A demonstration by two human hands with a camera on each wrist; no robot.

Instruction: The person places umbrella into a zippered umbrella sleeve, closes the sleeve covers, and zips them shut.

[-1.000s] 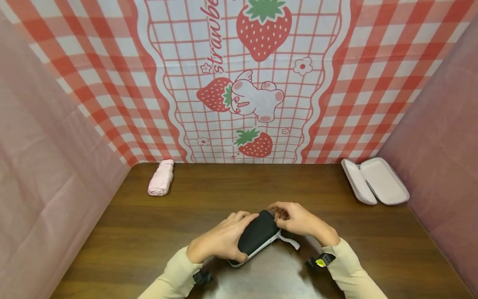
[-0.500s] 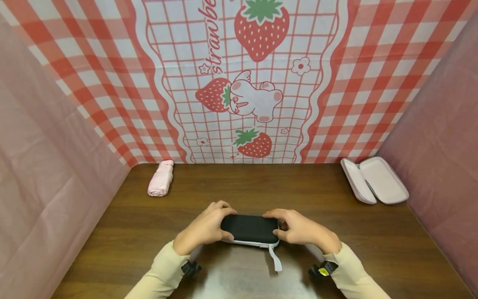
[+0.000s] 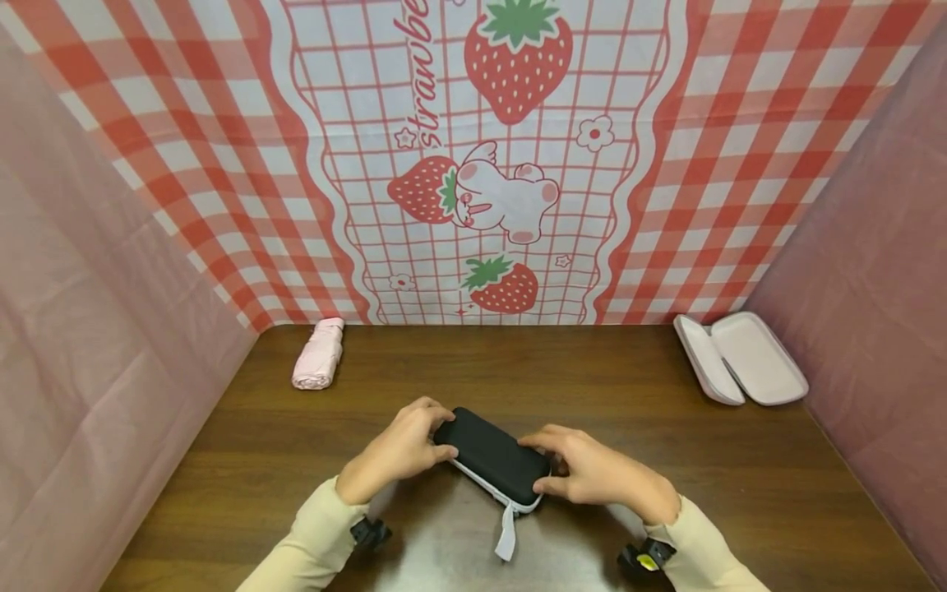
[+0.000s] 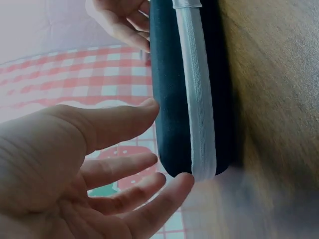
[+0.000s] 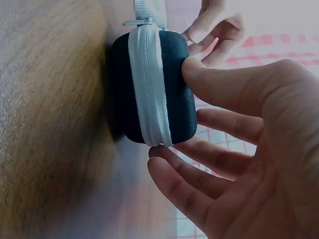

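Observation:
A black hard-shell zippered case (image 3: 494, 454) lies slantwise on the table, its left end farther back. My left hand (image 3: 399, 448) holds that end between thumb and fingers. At the other end, my right hand (image 3: 595, 469) grips the case, thumb on the near corner and fingertips along the far edge. A pale grey strap (image 3: 506, 534) hangs from the near right corner. In the left wrist view, a light zipper band (image 4: 199, 94) runs closed along the case's side. The right wrist view shows the zipper pull (image 5: 137, 22) at the near corner, beside the strap.
Toward the back left of the wooden table (image 3: 259, 460) lies a rolled pale pink cloth (image 3: 319, 355). An open pale clamshell case (image 3: 762, 358) sits at the back right. A red-checked strawberry curtain (image 3: 510, 164) borders the back, with pink drapes at both sides.
Both hands have turned the black case on the table: its right end has come nearer and its left end has gone back. The strap has swung left with it.

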